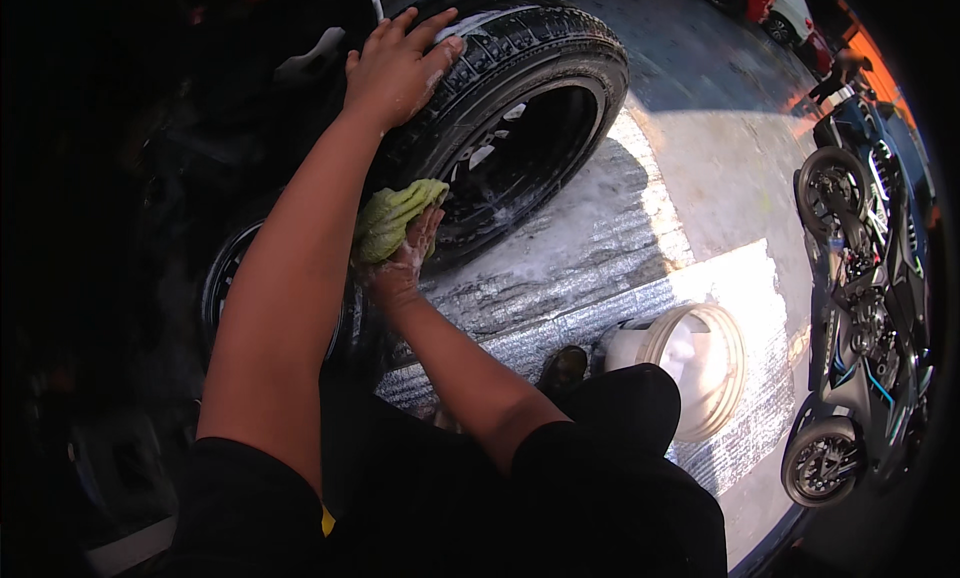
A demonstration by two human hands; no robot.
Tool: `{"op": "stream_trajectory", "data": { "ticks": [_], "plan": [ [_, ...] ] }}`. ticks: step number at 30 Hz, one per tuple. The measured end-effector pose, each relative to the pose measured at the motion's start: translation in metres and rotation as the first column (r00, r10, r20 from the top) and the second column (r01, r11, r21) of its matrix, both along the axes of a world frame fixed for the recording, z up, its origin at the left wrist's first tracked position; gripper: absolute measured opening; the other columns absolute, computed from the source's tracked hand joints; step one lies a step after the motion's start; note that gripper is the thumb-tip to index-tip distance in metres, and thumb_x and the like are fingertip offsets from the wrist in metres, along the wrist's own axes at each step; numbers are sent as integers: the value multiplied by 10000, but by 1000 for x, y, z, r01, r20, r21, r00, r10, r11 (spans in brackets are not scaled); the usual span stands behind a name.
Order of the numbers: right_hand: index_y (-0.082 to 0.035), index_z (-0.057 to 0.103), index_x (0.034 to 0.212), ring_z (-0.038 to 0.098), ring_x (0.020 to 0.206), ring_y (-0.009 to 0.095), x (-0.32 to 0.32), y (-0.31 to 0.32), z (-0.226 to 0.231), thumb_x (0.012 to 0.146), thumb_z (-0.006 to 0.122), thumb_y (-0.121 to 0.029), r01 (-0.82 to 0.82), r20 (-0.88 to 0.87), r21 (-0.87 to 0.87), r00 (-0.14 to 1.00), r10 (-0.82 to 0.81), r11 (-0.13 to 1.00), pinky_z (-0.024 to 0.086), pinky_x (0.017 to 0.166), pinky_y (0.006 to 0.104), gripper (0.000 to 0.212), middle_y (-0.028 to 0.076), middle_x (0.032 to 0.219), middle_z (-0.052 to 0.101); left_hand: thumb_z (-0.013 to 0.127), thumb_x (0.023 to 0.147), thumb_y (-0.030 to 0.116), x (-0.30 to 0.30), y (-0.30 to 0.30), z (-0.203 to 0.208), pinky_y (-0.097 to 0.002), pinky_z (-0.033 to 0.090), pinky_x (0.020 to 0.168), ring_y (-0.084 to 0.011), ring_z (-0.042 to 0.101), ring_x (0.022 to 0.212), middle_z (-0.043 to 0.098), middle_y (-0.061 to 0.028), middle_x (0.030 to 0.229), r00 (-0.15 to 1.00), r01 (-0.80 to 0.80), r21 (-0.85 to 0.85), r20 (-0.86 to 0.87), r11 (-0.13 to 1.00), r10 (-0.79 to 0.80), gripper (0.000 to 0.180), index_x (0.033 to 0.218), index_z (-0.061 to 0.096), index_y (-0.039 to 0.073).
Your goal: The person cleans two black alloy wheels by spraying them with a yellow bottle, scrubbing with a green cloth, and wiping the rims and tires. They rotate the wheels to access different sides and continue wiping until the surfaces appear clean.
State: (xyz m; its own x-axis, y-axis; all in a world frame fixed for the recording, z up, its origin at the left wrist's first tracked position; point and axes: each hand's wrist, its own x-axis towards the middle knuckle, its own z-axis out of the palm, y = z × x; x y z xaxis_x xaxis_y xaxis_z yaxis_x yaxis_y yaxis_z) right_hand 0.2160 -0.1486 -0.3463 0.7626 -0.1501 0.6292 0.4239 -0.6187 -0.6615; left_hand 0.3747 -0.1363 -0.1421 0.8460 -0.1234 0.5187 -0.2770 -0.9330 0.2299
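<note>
A black car tire mounted on a wheel stands upright before me, with white suds on its tread and sidewall. My left hand lies on top of the tread, its fingers spread and stretched out. Lower down, my right hand holds a wet yellow-green cloth at the near side of the tire, next to the inner rim. Foam clings to the fingers and wrist of that hand. Part of the right hand is hidden by the bunched cloth.
Under the tire lies a silvery reflective mat with wet suds on it. A white bucket stands by my leg. Another wheel is behind my left forearm. Motorcycle at right; person and parked cars farther off.
</note>
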Motion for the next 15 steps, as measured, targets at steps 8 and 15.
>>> {"op": "stream_trajectory", "data": {
  "ticks": [8, 15],
  "plan": [
    [-69, 687, 1293, 542, 1330, 326, 239, -229, 144, 964, 694, -430, 273, 618, -36, 762, -193, 961, 340, 1175, 515, 488, 165, 1340, 627, 507, 1029, 590, -2, -21, 14, -603, 230, 1243, -345, 334, 1560, 428, -62, 1663, 999, 37, -33, 32, 999, -36, 525, 1526, 534, 422],
    [-88, 657, 1314, 615, 1210, 302, 404, -348, 19, 1004, 627, -495, 296, 202, 135, 926, -319, 946, 474, 1076, 486, 512, 137, 1272, 657, 631, 948, 578, 3, -33, 19, -540, 317, 1220, -391, 409, 1511, 495, -97, 1615, 988, 116, -3, 107, 993, -115, 599, 1481, 606, 305]
  ]
}}
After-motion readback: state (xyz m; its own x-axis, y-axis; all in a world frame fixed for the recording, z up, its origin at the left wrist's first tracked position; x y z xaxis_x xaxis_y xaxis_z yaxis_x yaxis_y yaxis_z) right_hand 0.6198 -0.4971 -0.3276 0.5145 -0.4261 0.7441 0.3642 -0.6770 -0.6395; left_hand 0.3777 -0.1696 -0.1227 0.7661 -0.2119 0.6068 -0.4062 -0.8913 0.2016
